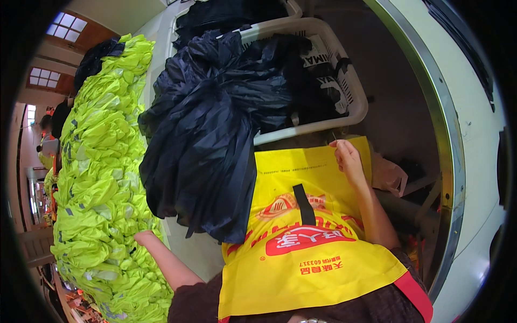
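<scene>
Out to the left, my left hand [142,237] reaches the long heap of neon yellow-green garments [102,188]. Its fingers are mostly hidden there, so a hold cannot be made out. My right hand [347,155] is raised over the far right part of the yellow apron [301,285] on my lap. Thumb and fingers are pinched together, and a very thin, needle-like tip shows above them; its kind is unclear. A short black fabric strip [305,204] lies flat on the apron, apart from both hands.
Gathered dark navy fabric [199,140] hangs over the near left side of a white plastic basket [358,102] ahead. Black pieces with white print [326,75] lie inside. Behind stands another basket of dark fabric [231,19]. A metal-edged table [439,107] curves along the right.
</scene>
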A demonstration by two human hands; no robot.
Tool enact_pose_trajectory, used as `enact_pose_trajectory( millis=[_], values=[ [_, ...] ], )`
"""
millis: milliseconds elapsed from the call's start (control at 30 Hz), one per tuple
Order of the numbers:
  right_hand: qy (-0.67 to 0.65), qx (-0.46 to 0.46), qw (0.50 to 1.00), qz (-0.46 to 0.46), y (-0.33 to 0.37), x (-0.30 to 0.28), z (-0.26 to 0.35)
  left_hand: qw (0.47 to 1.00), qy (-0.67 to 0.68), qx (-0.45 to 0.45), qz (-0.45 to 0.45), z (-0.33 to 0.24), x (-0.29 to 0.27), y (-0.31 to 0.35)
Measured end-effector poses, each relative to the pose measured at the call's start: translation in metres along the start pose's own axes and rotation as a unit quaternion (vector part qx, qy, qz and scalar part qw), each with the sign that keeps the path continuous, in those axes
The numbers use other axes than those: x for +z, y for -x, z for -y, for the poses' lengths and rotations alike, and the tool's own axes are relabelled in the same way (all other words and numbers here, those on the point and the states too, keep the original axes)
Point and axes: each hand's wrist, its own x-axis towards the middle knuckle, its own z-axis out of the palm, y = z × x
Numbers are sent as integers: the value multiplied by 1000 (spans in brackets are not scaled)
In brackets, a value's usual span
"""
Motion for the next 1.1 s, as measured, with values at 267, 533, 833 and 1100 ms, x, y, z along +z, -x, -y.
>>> enact_pose_trajectory(
  millis=[267,533,833,1100],
  values=[
    [380,-234,881,-159,-58,-55,-38,761,-102,506,393,-29,274,363],
    [326,-141,914,-194,-68,-54,-34,475,-310,617,545,128,485,468],
    [309,-155,923,-168,-78,-53,-37,575,-215,513,600,138,568,426],
    [253,-255,917,-175,-104,-41,-43,581,-368,233,688,-18,380,344]
  ],
)
